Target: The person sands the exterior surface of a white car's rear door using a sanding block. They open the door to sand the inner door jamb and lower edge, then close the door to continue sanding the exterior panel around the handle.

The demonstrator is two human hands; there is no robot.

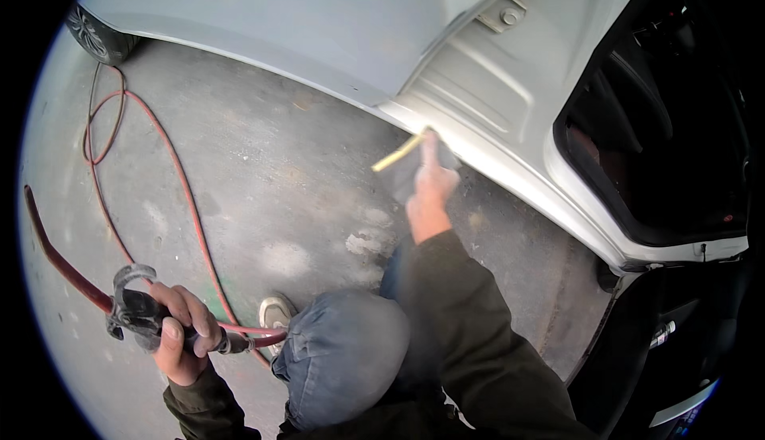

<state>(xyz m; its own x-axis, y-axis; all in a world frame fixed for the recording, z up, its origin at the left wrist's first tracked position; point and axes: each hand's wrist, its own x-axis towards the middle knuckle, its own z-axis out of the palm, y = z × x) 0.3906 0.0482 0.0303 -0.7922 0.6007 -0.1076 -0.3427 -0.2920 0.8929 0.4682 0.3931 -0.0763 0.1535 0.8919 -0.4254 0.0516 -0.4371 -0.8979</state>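
My left hand (182,330) is wrapped around a black-and-grey air tool (142,314) at the lower left. A thick red tube (65,269) curves up from the tool's far side, and a red hose joins its near end. In my right hand (433,189) is a thin grey sheet with a yellow edge (398,153), blurred by motion. Its outer end and my fingertips are at the lower sill (478,159) of a car body; whether they touch it I cannot tell. Above the sill is the open door frame.
A pale grey car panel (295,17) spans the top, with a wheel (94,35) at far left. Looped red hose (179,165) lies on the concrete floor (263,153). My bent knee (347,352) and shoe (276,312) are below. A dark open door (677,344) stands right.
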